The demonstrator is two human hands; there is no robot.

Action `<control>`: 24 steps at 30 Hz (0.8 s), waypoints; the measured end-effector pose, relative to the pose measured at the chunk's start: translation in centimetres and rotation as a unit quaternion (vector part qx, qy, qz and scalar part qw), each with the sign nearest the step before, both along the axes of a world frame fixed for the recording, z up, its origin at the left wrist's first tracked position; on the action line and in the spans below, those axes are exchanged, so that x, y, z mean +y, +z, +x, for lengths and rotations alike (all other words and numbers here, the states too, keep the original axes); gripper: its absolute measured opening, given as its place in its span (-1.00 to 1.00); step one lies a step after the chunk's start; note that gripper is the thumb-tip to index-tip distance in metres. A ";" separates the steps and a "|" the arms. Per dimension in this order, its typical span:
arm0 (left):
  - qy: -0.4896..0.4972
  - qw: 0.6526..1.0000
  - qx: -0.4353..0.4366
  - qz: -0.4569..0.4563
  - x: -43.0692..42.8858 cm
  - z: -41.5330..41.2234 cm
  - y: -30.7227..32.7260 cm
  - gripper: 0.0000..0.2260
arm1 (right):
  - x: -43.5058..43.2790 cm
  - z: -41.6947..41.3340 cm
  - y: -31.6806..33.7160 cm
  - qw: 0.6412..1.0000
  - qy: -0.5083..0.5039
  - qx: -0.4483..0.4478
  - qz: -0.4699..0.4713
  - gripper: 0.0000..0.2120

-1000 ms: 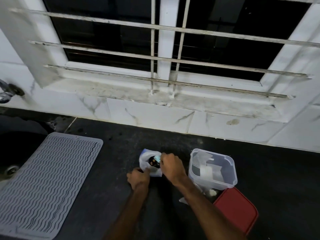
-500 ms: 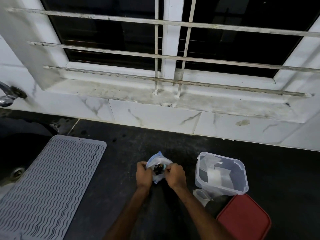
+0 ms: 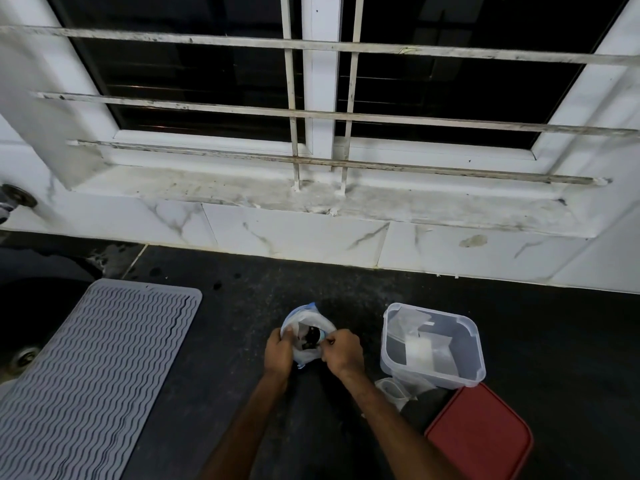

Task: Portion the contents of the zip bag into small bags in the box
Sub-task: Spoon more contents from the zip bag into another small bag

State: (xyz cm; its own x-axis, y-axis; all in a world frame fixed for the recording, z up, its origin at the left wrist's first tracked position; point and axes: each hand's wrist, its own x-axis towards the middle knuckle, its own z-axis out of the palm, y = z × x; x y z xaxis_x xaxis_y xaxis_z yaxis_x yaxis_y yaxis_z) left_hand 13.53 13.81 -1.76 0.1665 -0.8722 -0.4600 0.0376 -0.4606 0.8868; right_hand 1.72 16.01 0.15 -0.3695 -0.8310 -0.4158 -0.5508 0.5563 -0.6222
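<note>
A: Clear plastic zip bag (image 3: 306, 318), where?
B: Over the black countertop (image 3: 225, 341), just left of the box (image 3: 475, 344). Mouth held open.
A: Hands?
B: Both pinch its rim: left hand (image 3: 278, 351), right hand (image 3: 343, 351). The small bags (image 3: 429, 349) lie in the box.

zip bag (image 3: 306, 336) left of box (image 3: 431, 344), lid (image 3: 479, 433) before box, mat (image 3: 93, 372) far left

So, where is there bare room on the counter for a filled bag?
Bare counter lies between the mat and the left hand, along the wall behind the zip bag, and right of the box. It is crowded between the right hand, the box and the red lid.
</note>
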 end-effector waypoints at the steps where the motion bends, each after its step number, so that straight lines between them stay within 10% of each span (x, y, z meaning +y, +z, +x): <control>1: 0.000 1.000 0.000 0.001 0.0 0.1 -0.1 -0.81 | 0.0 -0.1 -0.1 1.000 -0.003 -0.009 0.004 -0.80; 24: 0.040 0.993 -0.114 0.019 -0.7 -0.1 -0.8 -0.81 | 1.4 0.0 0.9 0.999 -0.015 0.036 -0.029 -0.79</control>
